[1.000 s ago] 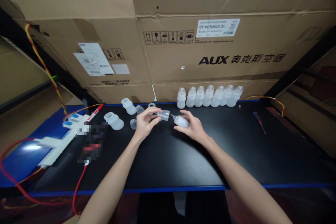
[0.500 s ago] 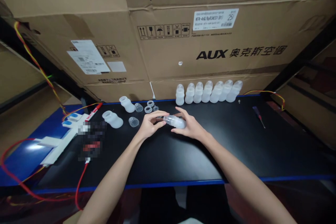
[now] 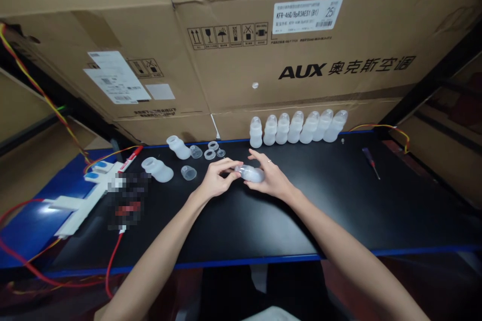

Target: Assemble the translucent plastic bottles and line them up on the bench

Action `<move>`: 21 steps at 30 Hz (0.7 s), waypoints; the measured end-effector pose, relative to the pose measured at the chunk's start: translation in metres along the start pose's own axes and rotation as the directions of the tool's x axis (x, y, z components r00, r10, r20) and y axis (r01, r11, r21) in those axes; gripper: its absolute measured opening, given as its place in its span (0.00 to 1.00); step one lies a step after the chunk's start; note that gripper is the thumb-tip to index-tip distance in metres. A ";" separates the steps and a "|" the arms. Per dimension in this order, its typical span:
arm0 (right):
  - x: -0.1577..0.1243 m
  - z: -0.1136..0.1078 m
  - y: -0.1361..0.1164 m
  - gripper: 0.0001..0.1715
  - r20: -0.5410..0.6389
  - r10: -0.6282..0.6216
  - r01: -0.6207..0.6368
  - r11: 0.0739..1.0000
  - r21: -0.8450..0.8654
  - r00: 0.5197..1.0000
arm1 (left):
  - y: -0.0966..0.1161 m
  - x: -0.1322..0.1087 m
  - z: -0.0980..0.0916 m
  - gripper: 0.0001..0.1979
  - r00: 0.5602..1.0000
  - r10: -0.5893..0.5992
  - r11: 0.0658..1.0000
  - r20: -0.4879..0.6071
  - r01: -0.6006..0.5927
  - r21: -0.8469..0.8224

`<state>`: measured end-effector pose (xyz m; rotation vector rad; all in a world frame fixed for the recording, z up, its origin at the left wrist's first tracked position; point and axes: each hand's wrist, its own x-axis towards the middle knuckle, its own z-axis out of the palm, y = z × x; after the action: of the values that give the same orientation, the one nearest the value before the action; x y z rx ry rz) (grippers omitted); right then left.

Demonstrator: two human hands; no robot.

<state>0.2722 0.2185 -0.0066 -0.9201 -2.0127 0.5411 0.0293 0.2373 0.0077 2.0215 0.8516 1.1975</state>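
Above the middle of the black tabletop, a frosted white baby bottle (image 3: 253, 174) lies tilted sideways between my hands. My left hand (image 3: 218, 177) pinches the clear cap at its left end. The bottle's rounded body rests in the grip of my right hand (image 3: 273, 175), thumb below and fingers behind, one finger raised. To the left are two uncapped bottles, one nearer (image 3: 158, 169) and one farther back (image 3: 178, 147). Beside them are a clear cap (image 3: 189, 173), another clear cap (image 3: 196, 151), two clear rings (image 3: 210, 154) and a small clear nipple piece (image 3: 221, 152).
Several capped bottles (image 3: 297, 128) stand in a row along the back, before a large cardboard box (image 3: 233, 80). A screwdriver (image 3: 371, 163) lies at right. At left are a white power strip (image 3: 85, 205), a red marker (image 3: 131, 157) and red cables (image 3: 115, 261).
The view has shifted slightly. Both hands keep hold of the baby bottle, and my right hand has turned a little around its body.
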 end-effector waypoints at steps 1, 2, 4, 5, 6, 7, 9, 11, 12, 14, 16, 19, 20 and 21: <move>0.000 0.000 0.000 0.61 -0.002 -0.004 0.004 1.000 -0.004 1.000 | 0.000 -0.001 0.001 0.12 1.000 0.010 1.000 0.001 -0.010 0.011; -0.001 0.000 0.000 0.60 -0.003 -0.007 0.007 1.000 -0.007 1.000 | 0.000 -0.001 0.002 0.12 1.000 0.025 0.999 0.003 -0.025 0.024; -0.002 0.002 0.000 0.58 -0.002 -0.013 0.013 1.000 -0.010 1.000 | 0.001 -0.002 0.002 0.11 0.998 0.070 0.996 0.001 -0.070 0.052; -0.002 0.003 0.001 0.57 -0.006 -0.017 0.017 1.000 -0.007 1.000 | 0.002 -0.002 0.002 0.11 0.995 0.097 0.992 -0.001 -0.096 0.075; -0.003 0.005 0.001 0.56 -0.014 -0.021 0.021 1.000 -0.003 1.000 | 0.003 -0.002 0.001 0.11 0.992 0.124 0.986 0.000 -0.124 0.110; -0.003 0.007 0.002 0.55 -0.026 -0.025 0.025 1.000 0.003 0.999 | 0.004 -0.001 0.001 0.11 0.988 0.153 0.976 0.002 -0.151 0.155; -0.004 0.011 0.003 0.53 -0.045 -0.031 0.031 0.999 0.011 0.998 | 0.007 0.000 0.000 0.09 0.980 0.198 0.945 0.021 -0.197 0.263; -0.005 0.014 0.002 0.53 -0.052 -0.034 0.034 0.999 0.011 0.998 | 0.010 0.003 0.001 0.07 0.975 0.219 0.904 0.043 -0.219 0.366; -0.005 0.014 0.001 0.54 -0.049 -0.038 0.039 0.999 0.006 0.998 | 0.010 0.004 0.002 0.09 0.974 0.221 0.886 0.048 -0.221 0.407; -0.006 0.015 -0.002 0.54 -0.033 -0.055 0.054 0.998 -0.019 0.998 | 0.011 0.006 0.005 0.15 0.978 0.207 0.859 0.038 -0.200 0.472; -0.006 0.015 -0.005 0.52 -0.013 -0.070 0.069 0.995 -0.069 0.997 | 0.010 0.005 0.009 0.21 0.990 0.142 0.855 -0.013 -0.116 0.505; -0.005 0.017 -0.006 0.45 0.010 -0.067 0.068 0.985 -0.162 0.998 | 0.008 0.001 0.014 0.30 0.993 -0.015 0.863 -0.119 0.073 0.500; -0.004 0.019 -0.005 0.42 0.006 -0.067 0.067 0.982 -0.177 0.998 | 0.008 -0.001 0.015 0.32 0.988 -0.038 0.871 -0.148 0.106 0.481; -0.003 0.021 -0.004 0.39 -0.019 -0.067 0.063 0.982 -0.178 0.998 | 0.009 -0.003 0.016 0.33 0.985 -0.037 0.886 -0.168 0.110 0.450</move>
<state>0.2539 0.2131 -0.0171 -0.9578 -2.0852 0.3165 0.0444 0.2266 0.0066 2.2531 1.3873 1.2044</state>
